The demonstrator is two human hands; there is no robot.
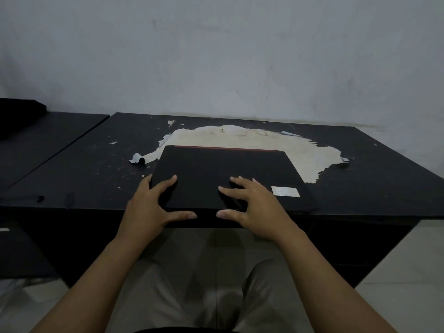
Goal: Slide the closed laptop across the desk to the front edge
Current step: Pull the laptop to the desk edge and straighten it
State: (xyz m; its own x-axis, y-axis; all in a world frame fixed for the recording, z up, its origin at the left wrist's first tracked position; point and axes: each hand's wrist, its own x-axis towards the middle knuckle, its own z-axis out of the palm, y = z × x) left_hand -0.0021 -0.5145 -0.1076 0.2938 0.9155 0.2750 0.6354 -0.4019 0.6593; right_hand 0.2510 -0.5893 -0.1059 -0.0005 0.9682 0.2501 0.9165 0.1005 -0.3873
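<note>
A closed black laptop (223, 169) with a red strip along its far edge and a pale sticker near its right front corner lies flat on the black desk (374, 179), its near edge at the desk's front edge. My left hand (150, 207) lies on the laptop's left front corner, fingers spread on the lid and thumb along the front edge. Over the lid's middle front is my right hand (249, 207), its fingers spread and its thumb at the front edge. Whether either hand presses or grips is unclear.
The desk's black coating is peeled off in a large pale patch (264, 143) behind the laptop, with curled flakes at its left. A second black desk (36, 140) adjoins on the left, with a dark object (16, 116) on it. A grey wall stands behind.
</note>
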